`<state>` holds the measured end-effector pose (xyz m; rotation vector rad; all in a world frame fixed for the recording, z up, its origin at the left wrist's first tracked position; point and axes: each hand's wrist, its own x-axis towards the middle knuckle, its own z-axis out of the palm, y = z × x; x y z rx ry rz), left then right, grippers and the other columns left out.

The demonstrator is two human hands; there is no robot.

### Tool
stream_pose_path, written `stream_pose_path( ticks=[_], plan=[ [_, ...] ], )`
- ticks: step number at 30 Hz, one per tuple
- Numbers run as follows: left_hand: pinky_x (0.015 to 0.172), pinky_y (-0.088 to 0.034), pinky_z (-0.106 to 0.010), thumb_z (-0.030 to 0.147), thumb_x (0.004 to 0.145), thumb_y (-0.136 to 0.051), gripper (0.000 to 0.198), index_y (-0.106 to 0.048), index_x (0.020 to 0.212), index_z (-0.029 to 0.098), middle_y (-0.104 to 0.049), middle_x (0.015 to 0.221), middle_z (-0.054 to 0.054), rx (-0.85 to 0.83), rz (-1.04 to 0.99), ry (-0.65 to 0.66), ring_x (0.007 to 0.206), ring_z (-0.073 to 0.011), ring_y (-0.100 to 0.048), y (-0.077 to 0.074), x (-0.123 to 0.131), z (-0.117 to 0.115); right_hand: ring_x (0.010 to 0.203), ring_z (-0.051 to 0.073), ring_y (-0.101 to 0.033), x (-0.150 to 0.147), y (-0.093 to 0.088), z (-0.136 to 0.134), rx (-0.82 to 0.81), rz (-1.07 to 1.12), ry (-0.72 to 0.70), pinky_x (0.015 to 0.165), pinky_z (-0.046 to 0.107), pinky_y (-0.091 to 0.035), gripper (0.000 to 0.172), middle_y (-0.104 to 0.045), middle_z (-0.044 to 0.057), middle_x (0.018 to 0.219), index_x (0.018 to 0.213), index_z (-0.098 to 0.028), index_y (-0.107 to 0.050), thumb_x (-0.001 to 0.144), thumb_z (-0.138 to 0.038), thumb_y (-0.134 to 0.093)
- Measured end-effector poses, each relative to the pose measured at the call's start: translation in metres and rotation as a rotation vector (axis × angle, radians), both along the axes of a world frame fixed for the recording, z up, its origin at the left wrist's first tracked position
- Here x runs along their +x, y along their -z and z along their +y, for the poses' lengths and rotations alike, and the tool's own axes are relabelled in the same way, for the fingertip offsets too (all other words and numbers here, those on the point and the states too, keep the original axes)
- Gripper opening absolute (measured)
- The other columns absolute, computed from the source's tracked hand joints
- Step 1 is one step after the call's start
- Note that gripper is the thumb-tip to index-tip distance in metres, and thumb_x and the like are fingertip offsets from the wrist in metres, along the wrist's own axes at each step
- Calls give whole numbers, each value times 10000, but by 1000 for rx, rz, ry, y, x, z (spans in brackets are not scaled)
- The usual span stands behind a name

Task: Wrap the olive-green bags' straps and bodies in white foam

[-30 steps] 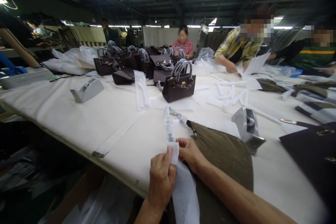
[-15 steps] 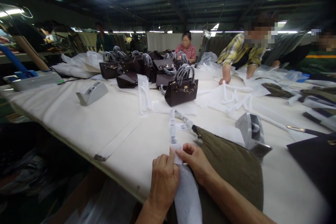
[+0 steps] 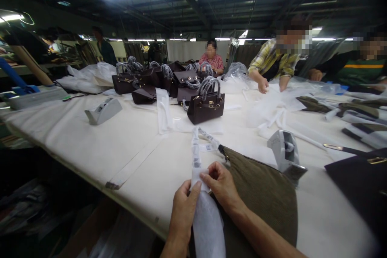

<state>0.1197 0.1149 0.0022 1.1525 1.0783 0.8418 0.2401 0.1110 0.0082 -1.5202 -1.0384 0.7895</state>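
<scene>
A bag strap (image 3: 196, 151), wrapped in white protective film, runs up the table from an olive-green bag (image 3: 260, 185). Around the strap lies a white wrapping sheet (image 3: 197, 174), pinched between the thumb and fingers of my right hand (image 3: 220, 183). From the left, my left hand (image 3: 185, 205) grips the lower edge of that wrapping, thumb on top and the other fingers partly hidden. Below both hands a wide white padded strip (image 3: 208, 225) hangs toward me, lying along the bag's left side.
Grey tape dispensers stand left (image 3: 103, 111) and right (image 3: 286, 155). Several dark brown handbags (image 3: 206, 107) with wrapped handles fill the middle of the table (image 3: 90, 141). A person in a plaid shirt (image 3: 272, 58) handles white sheets across the table. A dark bag (image 3: 359, 173) lies at right.
My left hand has turned, bringing its thumb up beside the wrapping, more of which now shows. The plaid-shirted person's hands have lifted a white sheet. The whole view has shifted slightly.
</scene>
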Motion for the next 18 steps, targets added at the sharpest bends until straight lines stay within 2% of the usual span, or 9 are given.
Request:
stream_pose_path(
  ticks=[3,6,9,13,18],
  plan=[
    [539,-427,-236,478,751,-544,468,-596,1013,93,-640,736,-41,28,-12,-61,596,-154,-544,-2,3,-2,498,84,-415,2,-4,-1,14,180,-46,475,206,-318,229,-456,-70,544,775,-182,-496,651,-279,-662],
    [543,-419,-222,449,754,-555,441,-577,1037,110,-640,778,-39,54,-60,-74,602,-141,-533,2,1,-5,485,74,-440,7,-8,0,-32,476,-225,501,205,-344,496,-493,-85,549,1062,-175,-491,625,-283,-699],
    [608,-439,-228,444,742,-571,443,-569,1049,125,-646,848,-51,45,-148,-82,686,-160,-563,8,-4,-7,488,69,-463,9,-10,2,-85,654,-332,532,216,-370,625,-545,-64,568,1154,-141,-484,599,-288,-731],
    [669,-457,-257,468,725,-585,483,-565,1067,127,-650,890,-70,16,-156,-75,745,-186,-583,7,-7,-6,500,77,-485,5,-9,5,-24,660,-270,551,226,-388,654,-564,-63,558,1179,-135,-477,599,-284,-739],
    [555,-454,-241,492,667,-637,529,-573,1056,138,-665,802,-47,-63,-54,-85,648,-185,-593,-5,0,-10,495,76,-486,3,-11,1,6,686,-159,545,223,-393,660,-576,-66,553,1160,-140,-487,570,-268,-754]
  ],
)
